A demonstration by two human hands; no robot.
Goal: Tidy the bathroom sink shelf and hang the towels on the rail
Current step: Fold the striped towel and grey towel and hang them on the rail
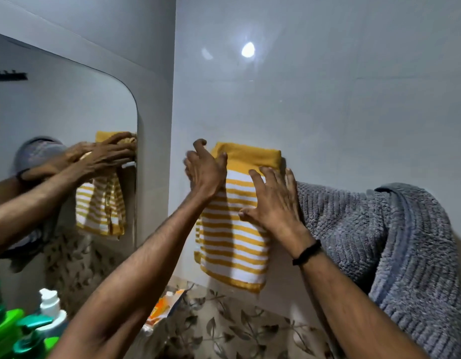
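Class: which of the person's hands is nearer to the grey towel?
Right. The right hand lies flat on the yellow striped towel, just beside the grey towel; the left hand is at that striped towel's far edge, further from it.

One wide-angle view from the person's head, facing a pale tiled wall (pixel 328 99) and its inner corner at close range; it looks about level rather than down -- both forearms (pixel 136 268) enter from the lower edge and reach the yellow-striped towel (pixel 234 229) in mid-frame; the mirror (pixel 68 112) on the left reflects that towel from the side -- a second angle within the same view; the grey towel (pixel 405 242) runs off the right edge.
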